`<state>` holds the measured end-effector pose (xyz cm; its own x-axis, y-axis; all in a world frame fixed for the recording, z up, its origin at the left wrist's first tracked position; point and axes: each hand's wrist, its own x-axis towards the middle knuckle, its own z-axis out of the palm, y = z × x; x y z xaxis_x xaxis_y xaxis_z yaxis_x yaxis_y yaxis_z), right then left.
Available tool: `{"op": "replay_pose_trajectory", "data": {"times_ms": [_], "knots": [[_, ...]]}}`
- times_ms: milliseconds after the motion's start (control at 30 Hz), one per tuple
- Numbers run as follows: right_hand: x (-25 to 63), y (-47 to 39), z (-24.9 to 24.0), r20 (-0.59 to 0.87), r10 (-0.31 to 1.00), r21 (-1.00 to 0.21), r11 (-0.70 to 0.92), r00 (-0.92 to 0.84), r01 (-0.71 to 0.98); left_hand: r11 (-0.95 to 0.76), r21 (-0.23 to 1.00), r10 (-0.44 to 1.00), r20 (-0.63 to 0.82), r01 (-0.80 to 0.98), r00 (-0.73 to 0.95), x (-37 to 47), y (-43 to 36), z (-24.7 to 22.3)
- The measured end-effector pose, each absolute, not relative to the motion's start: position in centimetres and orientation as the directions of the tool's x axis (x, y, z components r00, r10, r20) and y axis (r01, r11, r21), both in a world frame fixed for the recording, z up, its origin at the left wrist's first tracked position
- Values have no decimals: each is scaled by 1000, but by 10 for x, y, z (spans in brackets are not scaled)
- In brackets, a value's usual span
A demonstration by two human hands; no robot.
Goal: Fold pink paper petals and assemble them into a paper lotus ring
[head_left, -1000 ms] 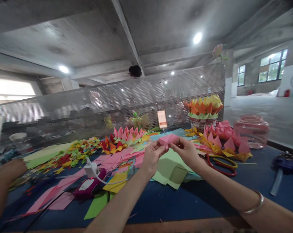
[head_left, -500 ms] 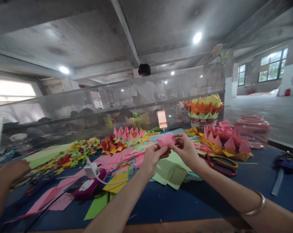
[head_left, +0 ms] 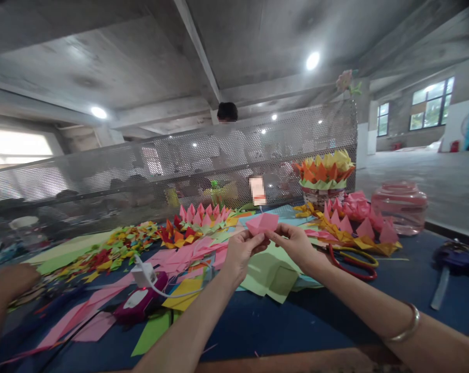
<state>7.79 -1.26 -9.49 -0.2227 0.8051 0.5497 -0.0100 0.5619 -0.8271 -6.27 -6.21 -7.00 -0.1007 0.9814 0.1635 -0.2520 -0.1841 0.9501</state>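
While both arms angle inward from the lower edge, the left hand (head_left: 240, 254) and right hand (head_left: 294, 247) come close together, raised above the light green sheets (head_left: 271, 267) on the blue table (head_left: 296, 324). Between them sits a folded pink paper (head_left: 262, 223), its broad face tipped up and its lower edge at the fingertips. Thumb and fingers of the left hand pinch that edge from below; the right hand, fingers bent, grips the lower right corner. How many fingers press behind the paper is hard to say, since it partly covers them. A silvery bangle (head_left: 416, 317) rings the right wrist. Red and yellow handles (head_left: 353, 264) lie just beside the right forearm, and loose pink strips (head_left: 184, 255) spread left of the left hand.
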Motion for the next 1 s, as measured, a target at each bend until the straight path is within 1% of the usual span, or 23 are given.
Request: {"op": "replay_pose_trajectory", "data": {"times_ms": [367,633,833,1000], "knots": [[79,-15,-90,548,810,-827,562,-210,11,-160,953,984,133,-257,-118,-64,-61,-71],[78,-13,-93,532,817,-842,537,-221,-40,-182,949,981,158,-256,-111,-66,-58,-75],[76,-11,-95,467,854,-884,450,-230,-125,-202,948,977,179,-246,-116,-67,-56,-76],[77,-10,-95,472,849,-881,460,-236,-106,-203,954,976,179,-221,-122,-66,-58,-73]]}}
